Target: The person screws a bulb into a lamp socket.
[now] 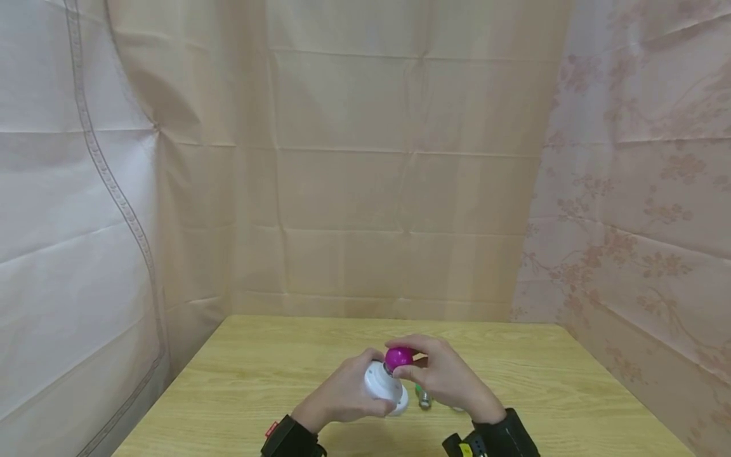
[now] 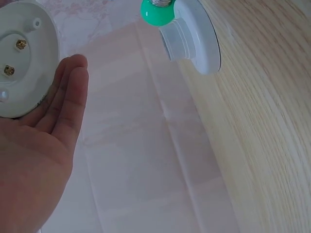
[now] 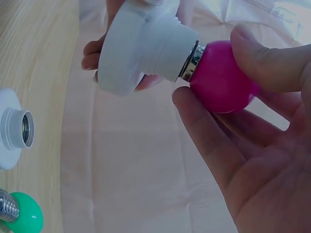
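My left hand [image 1: 349, 390] grips a white round lamp holder [image 1: 379, 381] by its base, raised over the table with its socket tilted toward the right. In the left wrist view the underside of that lamp holder [image 2: 34, 73] shows brass screws, fingers lying along its edge. A magenta light bulb [image 3: 221, 80] is pinched between the thumb and fingers of my right hand [image 1: 448, 376]. Its metal base sits at the socket mouth of the lamp holder [image 3: 124, 53], with part of the metal still visible. How deep it sits I cannot tell.
A second white lamp holder [image 3: 10, 128] rests on the wooden table [image 1: 257, 362], socket upward. Beside it lies a green light bulb [image 3: 29, 213] with a metal screw base. Another white object [image 1: 458, 409] peeks out under the right wrist. Cloth curtains [image 1: 400, 190] surround the table.
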`<state>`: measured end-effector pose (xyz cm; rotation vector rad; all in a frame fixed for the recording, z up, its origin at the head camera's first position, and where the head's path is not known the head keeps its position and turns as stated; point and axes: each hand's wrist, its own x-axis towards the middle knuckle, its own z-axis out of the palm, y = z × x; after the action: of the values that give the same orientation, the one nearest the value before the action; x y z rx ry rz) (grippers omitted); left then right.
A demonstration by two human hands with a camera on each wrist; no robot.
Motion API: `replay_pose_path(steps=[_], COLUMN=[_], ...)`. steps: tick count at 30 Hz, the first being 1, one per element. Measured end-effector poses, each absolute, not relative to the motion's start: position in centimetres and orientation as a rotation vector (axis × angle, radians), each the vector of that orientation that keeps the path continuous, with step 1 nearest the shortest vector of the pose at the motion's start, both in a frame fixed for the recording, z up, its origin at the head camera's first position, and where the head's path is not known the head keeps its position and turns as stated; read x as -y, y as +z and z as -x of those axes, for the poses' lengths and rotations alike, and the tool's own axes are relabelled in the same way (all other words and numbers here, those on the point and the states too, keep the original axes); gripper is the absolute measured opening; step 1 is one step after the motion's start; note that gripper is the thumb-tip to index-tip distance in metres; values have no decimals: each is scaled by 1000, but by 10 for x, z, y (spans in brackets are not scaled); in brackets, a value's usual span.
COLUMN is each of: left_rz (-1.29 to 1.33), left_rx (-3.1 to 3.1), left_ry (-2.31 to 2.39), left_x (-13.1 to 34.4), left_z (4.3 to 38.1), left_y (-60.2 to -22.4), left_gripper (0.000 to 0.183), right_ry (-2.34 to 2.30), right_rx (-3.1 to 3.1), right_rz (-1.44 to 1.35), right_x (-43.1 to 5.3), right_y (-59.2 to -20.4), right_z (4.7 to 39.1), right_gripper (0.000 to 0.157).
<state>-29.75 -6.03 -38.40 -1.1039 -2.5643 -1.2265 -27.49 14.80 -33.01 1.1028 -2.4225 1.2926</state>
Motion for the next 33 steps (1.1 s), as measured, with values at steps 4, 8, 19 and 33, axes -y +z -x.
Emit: replay_pose_path(steps=[4, 8, 19, 33], left_rz=[1085, 1071, 985, 709], left_rx=[2534, 2499, 2412, 2356], left_ry=[-1256, -1264, -1253, -1316], left_x=[61, 62, 73, 95], left_z=[298, 298, 305, 325], left_y=[-383, -382, -382, -387], left_gripper=[63, 63, 64, 54], right_ry=[1303, 1331, 1222, 1159], right_rx=[2424, 2406, 2443, 2516], right_rz=[-1097, -1121, -1054, -908], right_x=[-147, -145, -147, -150], right_y=[-330, -329, -332, -336], right_z=[275, 275, 278, 282], right_gripper=[40, 44, 49, 46])
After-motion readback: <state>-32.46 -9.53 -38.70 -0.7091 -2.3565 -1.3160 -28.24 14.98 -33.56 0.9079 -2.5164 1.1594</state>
